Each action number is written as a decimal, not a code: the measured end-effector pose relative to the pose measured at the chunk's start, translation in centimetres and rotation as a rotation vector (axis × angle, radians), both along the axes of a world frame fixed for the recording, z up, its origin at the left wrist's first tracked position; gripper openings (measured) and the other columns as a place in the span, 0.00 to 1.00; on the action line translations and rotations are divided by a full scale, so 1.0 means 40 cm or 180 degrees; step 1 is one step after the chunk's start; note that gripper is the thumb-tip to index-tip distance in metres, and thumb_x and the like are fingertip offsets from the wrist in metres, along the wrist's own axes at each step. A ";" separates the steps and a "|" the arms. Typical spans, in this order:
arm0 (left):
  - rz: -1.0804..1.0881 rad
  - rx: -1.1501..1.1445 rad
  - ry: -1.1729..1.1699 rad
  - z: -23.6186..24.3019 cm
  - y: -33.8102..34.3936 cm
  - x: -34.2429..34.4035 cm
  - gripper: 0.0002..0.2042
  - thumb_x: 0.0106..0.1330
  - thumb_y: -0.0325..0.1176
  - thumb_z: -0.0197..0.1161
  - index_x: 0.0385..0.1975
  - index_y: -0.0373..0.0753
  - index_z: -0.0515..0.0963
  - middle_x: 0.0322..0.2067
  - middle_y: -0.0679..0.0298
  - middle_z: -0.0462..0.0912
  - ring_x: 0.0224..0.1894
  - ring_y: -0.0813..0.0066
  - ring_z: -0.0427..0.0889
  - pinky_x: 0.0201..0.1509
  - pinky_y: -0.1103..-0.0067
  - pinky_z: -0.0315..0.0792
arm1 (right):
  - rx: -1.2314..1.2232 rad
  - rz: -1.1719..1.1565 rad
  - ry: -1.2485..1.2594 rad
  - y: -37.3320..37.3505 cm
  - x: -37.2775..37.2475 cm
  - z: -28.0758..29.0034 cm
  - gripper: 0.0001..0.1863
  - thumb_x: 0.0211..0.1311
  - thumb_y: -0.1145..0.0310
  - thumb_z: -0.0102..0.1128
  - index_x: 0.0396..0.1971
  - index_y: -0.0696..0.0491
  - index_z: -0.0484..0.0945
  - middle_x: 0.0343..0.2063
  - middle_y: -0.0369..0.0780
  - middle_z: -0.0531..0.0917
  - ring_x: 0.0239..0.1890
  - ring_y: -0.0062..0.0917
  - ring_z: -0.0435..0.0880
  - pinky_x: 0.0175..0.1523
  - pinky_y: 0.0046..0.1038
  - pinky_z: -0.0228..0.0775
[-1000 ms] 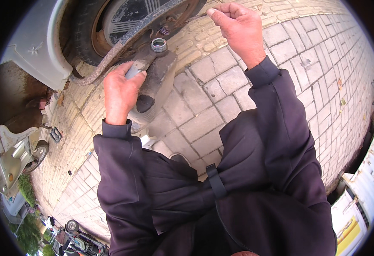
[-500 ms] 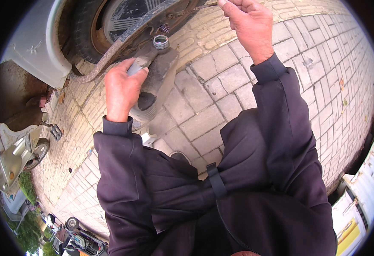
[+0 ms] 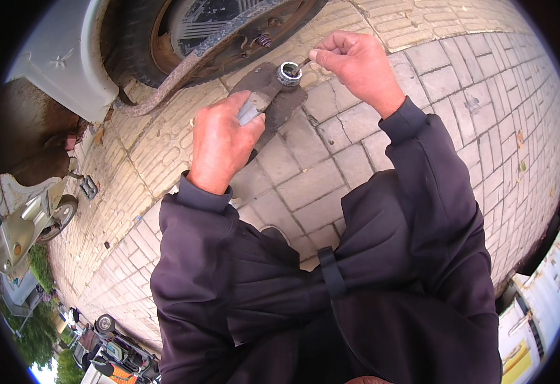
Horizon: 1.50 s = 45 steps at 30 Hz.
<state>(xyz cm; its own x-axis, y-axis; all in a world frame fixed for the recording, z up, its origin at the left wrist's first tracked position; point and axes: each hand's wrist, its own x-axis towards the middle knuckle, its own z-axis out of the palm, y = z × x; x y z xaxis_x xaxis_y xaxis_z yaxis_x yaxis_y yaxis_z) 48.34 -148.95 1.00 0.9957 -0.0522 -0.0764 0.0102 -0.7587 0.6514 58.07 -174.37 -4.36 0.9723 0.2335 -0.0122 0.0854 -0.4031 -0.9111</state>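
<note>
My left hand [image 3: 219,137] is closed round a grey, flat-sided piece [image 3: 251,109]. That piece reaches up to a silver threaded collar [image 3: 289,75] with a round open mouth. Under the collar shows a dirty, dark brown-grey body [image 3: 286,105], whose kind I cannot tell. Right of it, my right hand [image 3: 360,67] pinches a thin dark stick [image 3: 303,64] between thumb and fingers. The stick's tip is in the collar's mouth, and dark matter shows inside the ring.
A vehicle wheel [image 3: 165,45] with a rusty curved bar [image 3: 177,73] stands beyond my hands, beside a pale body panel [image 3: 56,61]. Paving bricks [image 3: 318,153] cover the ground. Parked vehicles [image 3: 120,352] stand at the lower left.
My right hand has come down and left, bringing the stick's tip into the collar. My left hand has shifted right and slightly down, moving the grey piece and collar with it.
</note>
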 end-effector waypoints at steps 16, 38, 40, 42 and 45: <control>-0.0242 -0.0180 0.0075 -0.017 -0.041 -0.010 0.22 0.60 0.33 0.73 0.53 0.28 0.86 0.40 0.38 0.88 0.45 0.36 0.88 0.51 0.58 0.81 | -0.0500 0.0500 0.0024 0.019 -0.014 -0.043 0.09 0.64 0.66 0.76 0.32 0.57 0.89 0.22 0.41 0.86 0.26 0.26 0.82 0.35 0.32 0.75; 0.0101 -0.0352 0.0285 -0.017 -0.034 0.003 0.21 0.61 0.34 0.72 0.51 0.28 0.86 0.39 0.37 0.88 0.43 0.39 0.89 0.48 0.60 0.81 | 0.1065 -0.0480 0.0708 -0.120 0.035 0.053 0.11 0.67 0.66 0.78 0.33 0.59 0.86 0.20 0.28 0.77 0.18 0.08 0.64 0.23 0.19 0.51; 0.0132 -0.0359 0.0280 -0.015 -0.033 0.003 0.21 0.61 0.34 0.72 0.52 0.27 0.86 0.38 0.40 0.88 0.40 0.47 0.89 0.48 0.63 0.81 | 0.1189 -0.0660 0.0781 -0.139 0.036 0.062 0.11 0.67 0.67 0.77 0.31 0.59 0.85 0.21 0.29 0.77 0.18 0.09 0.64 0.23 0.20 0.51; 0.0184 -0.0332 0.0316 -0.013 -0.033 0.003 0.21 0.62 0.32 0.72 0.53 0.26 0.85 0.36 0.45 0.90 0.36 0.64 0.88 0.47 0.70 0.81 | 0.1361 -0.0774 0.0713 -0.153 0.038 0.062 0.12 0.67 0.69 0.76 0.29 0.58 0.83 0.23 0.32 0.77 0.18 0.10 0.65 0.23 0.20 0.51; 0.0281 -0.0547 0.0161 -0.010 -0.035 0.006 0.20 0.61 0.34 0.72 0.51 0.30 0.86 0.38 0.39 0.88 0.42 0.39 0.89 0.48 0.62 0.81 | 0.1408 -0.0897 0.0747 -0.160 0.041 0.051 0.12 0.67 0.69 0.76 0.29 0.58 0.82 0.22 0.32 0.77 0.18 0.11 0.66 0.23 0.21 0.50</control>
